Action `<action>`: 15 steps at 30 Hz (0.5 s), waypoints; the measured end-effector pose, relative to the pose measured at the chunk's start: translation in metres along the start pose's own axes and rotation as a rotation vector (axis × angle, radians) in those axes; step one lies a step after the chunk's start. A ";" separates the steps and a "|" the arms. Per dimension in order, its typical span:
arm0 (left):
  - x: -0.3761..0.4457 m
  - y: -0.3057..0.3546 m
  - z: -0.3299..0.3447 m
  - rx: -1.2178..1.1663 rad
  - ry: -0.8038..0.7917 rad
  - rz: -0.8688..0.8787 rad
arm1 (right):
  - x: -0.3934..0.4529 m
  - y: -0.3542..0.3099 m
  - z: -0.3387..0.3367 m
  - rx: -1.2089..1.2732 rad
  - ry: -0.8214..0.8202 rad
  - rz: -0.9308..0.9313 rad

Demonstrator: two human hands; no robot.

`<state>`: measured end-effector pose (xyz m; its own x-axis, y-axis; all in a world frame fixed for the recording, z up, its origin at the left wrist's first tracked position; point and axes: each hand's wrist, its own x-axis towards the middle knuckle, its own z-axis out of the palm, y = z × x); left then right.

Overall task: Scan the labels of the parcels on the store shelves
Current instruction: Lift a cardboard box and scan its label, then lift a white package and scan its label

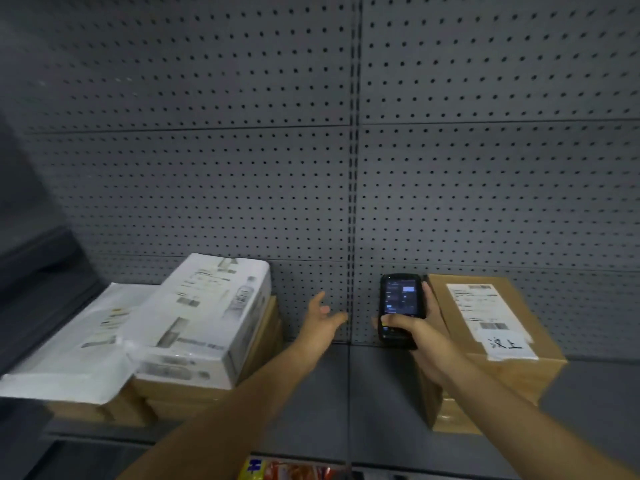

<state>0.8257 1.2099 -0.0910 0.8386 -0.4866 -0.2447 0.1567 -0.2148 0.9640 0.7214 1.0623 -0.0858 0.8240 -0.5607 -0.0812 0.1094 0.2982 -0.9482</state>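
Handheld scanner (400,310), upright in right hand (420,336) grip; labelled cardboard parcel (491,341) on shelf (346,393) just beside at 3 o'clock, nearer this hand; left hand (322,318) spread, empty.

A shop's shelving bay used to hold parcels.

We stand before grey perforated backing panels (214,174) of the kind shops hang fittings on, joined at twelve o'clock by a slotted upright (352,202). Below them runs a flat grey shelf (346,403). At nine o'clock we see a white printed carton (204,320) and a white mailer bag (79,348) piled on brown boxes; at three o'clock sits a brown cardboard parcel (498,372) with a shipping label (479,308). At six o'clock, bright packaged goods (287,470) peek from a lower shelf.
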 end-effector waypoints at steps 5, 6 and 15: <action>-0.008 0.008 -0.091 0.161 0.040 0.203 | -0.002 0.034 0.101 0.054 -0.061 0.122; -0.009 0.010 -0.114 0.203 0.052 0.247 | -0.004 0.039 0.121 0.056 -0.070 0.155; 0.011 0.003 -0.302 0.474 0.266 0.269 | -0.009 0.084 0.239 0.063 -0.096 0.255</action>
<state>0.9932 1.4598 -0.0594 0.9278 -0.3609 0.0947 -0.2772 -0.4968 0.8224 0.8557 1.2771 -0.0913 0.8779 -0.3867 -0.2824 -0.0764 0.4691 -0.8798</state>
